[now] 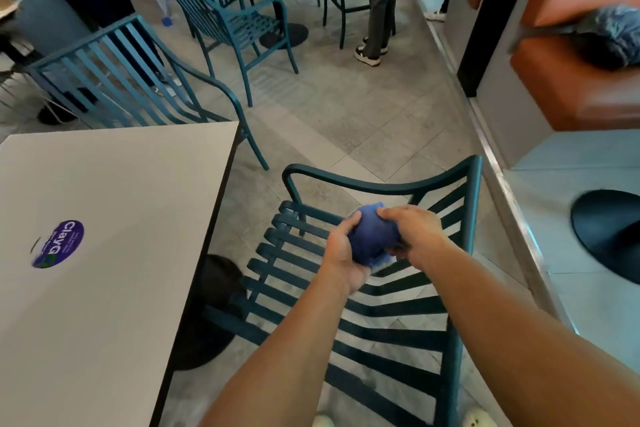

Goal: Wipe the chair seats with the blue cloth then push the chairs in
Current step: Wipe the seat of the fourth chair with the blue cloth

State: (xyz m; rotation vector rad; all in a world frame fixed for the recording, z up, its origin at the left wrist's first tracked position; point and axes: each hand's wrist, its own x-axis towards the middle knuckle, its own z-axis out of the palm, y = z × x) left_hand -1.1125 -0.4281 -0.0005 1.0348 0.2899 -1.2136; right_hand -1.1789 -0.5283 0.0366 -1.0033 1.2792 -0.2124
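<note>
While over the chair point(346, 274), both hands' grips, left point(341, 253) and right point(414, 236), clutch the bunched blue cloth point(372, 236).

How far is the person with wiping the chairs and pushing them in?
Nothing looks finished for sure. In hand: the left hand and the right hand both grip the bunched blue cloth above the near chair, off its seat. Left: wiping this seat, then pushing the chair in, since it stands out from the table. Whether the chair at the table's far side is wiped cannot be told.
</note>
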